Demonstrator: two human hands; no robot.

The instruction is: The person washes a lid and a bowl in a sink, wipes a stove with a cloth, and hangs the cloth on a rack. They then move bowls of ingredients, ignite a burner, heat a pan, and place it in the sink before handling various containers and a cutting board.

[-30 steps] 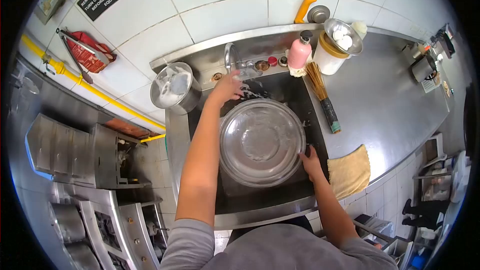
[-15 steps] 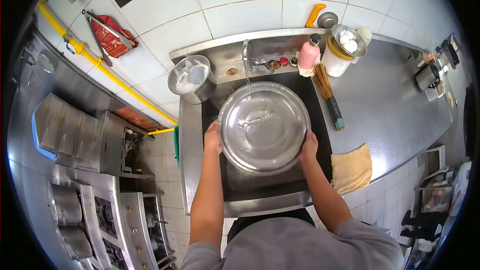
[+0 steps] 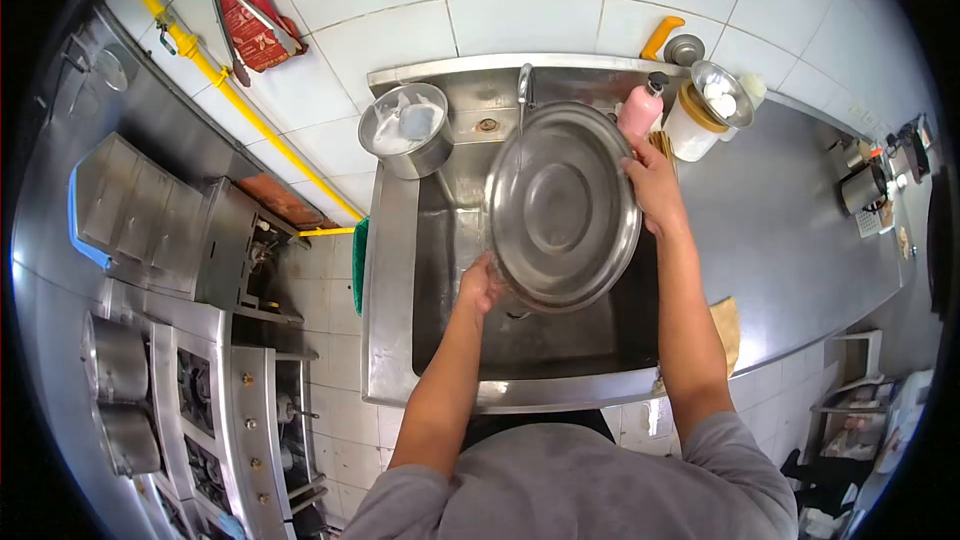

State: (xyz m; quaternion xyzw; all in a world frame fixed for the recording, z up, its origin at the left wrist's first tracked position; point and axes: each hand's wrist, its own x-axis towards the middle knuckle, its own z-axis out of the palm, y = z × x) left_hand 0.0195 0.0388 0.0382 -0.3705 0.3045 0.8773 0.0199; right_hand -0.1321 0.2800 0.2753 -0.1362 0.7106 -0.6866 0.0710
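A wide, round metal bowl [image 3: 560, 210] is held tilted over the sink [image 3: 430, 340], its right side raised. My right hand [image 3: 655, 185] is closed on the upper right rim, thumb on the near face and the other fingers partly hidden behind. At the lower left edge, my left hand [image 3: 480, 283] grips the rim, its fingers partly covered by the bowl. From the faucet [image 3: 525, 85] a thin stream of water runs onto the bowl's upper left part.
A metal pot [image 3: 405, 135] with whitish suds stands at the sink's back left corner. Behind my right hand are a pink pump bottle [image 3: 640, 112] and a white container [image 3: 690, 130] topped by a small bowl [image 3: 722, 90]. A tan cloth [image 3: 725, 333] lies at the counter's front edge.
The bowl has gone from nearly level to tilted, its right side up. My right hand has moved up along the rim; my left is lower on it. The pooled water no longer shows.
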